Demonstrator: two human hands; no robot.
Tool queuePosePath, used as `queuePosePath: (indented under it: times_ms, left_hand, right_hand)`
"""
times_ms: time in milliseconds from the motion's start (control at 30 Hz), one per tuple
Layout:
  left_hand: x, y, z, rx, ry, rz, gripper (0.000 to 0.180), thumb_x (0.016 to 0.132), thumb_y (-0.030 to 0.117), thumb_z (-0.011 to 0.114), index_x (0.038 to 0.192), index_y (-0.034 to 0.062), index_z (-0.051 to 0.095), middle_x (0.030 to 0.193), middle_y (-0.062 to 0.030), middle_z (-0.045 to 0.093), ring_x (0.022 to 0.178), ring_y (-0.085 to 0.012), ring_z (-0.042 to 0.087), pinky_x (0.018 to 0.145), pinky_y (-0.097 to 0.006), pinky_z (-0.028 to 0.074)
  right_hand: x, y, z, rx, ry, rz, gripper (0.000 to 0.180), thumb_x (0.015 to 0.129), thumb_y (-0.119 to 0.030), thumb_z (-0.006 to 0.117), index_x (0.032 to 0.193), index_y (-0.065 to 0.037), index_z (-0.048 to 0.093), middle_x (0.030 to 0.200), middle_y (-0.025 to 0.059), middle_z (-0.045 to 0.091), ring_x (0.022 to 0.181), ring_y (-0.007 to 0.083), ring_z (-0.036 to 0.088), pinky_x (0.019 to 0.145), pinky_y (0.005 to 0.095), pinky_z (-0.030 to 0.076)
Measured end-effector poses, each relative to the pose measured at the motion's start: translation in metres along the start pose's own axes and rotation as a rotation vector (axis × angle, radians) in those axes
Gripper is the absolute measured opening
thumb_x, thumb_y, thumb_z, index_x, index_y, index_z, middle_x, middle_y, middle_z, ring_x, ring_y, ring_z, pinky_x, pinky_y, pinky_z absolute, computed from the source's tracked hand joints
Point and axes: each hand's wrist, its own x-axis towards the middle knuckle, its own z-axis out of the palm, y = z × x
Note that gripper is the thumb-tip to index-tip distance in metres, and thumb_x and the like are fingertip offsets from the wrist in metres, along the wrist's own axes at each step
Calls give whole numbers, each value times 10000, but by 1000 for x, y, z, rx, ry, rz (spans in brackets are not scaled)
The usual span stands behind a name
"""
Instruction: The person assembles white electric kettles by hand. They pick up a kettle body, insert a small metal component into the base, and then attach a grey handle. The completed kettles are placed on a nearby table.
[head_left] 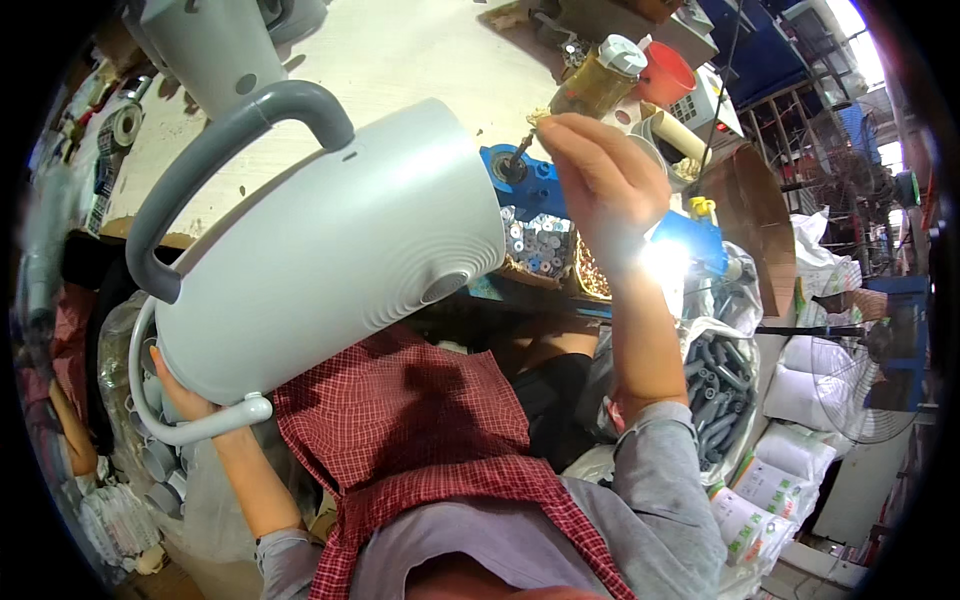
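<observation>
A large light grey jug casing [340, 230] lies tilted across the left and middle, with a dark grey side handle [240, 110] on top and a pale carrying handle [195, 430] at its lower end. My left hand [180, 390] holds it from below at that end; most of the fingers are hidden behind it. My right hand [610, 175] is raised beside the casing's other end, thumb and fingers pinched together. A small cream-coloured lump [538, 117] shows at the fingertips; I cannot make out what it is. Just below stands a blue metal fixture [545, 185] with an upright dark rod.
Under the fixture sit a box of washers [540, 245] and a box of copper-coloured small parts [592, 275]. A yellowish jar [595, 85] and a red cup [665, 72] stand behind. At right hangs a bag of grey handles [718, 400]. Another grey casing [215, 50] stands at back left.
</observation>
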Motion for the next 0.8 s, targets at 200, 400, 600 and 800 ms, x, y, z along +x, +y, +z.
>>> queuePosePath:
  times_ms: [200,400,600,800]
  left_hand:
    - [5,-4,7,-25,-59,7,509,969,485,386,1222,71,538,1168,-98,593,1039,-224,587,884,-372,489]
    - [19,-14,39,-122,-318,63,466,984,385,405,1186,-6,559,1122,-116,630,989,-206,634,824,-340,543]
    - [15,-40,104,10,-209,135,496,972,404,456,1121,-52,580,1027,-152,651,885,-206,663,722,-316,573]
    - [22,-53,115,66,-258,171,511,965,421,477,1073,-64,596,965,-152,663,827,-198,666,687,-305,564]
  right_hand:
    - [-5,1,5,31,-79,34,222,714,-29,734,931,-46,695,863,83,680,691,220,659,580,293,520]
    - [-21,-23,-31,527,-112,716,344,748,-77,753,1074,-6,672,879,97,663,756,133,620,679,251,498]
    - [-58,-19,-43,744,4,1043,156,820,-26,684,952,51,651,861,57,652,772,106,627,723,239,503]
    - [-61,-8,-42,680,-28,1040,137,819,-23,682,928,53,650,824,57,662,743,105,630,708,227,494]
